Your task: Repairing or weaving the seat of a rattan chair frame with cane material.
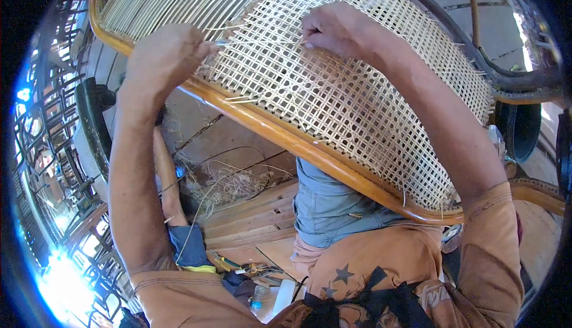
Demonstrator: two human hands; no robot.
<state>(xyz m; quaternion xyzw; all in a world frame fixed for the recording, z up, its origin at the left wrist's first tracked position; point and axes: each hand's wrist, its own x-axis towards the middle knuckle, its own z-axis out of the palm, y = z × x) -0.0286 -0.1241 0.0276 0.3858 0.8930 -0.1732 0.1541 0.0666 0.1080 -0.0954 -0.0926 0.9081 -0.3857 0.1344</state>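
Two bare hands work over a woven cane panel (286, 84) set in a curved wooden frame (268, 126), its near edge by the person's lap.
The left hand (170, 51) has its fingers drawn together on a slim tool (221, 43) with a pale bluish tip, near the parallel strands (179, 0); the right hand (336, 30) curls narrowly above the mesh, though whether it pinches a strand I cannot tell, and its forearm hides part of the weave. Loose ends poke out along the border. Below lie cane scraps (238, 179), wooden planks (250, 215), and a clear bottle (259, 297); a dark curved bar (524, 81) crowds the panel's right end.
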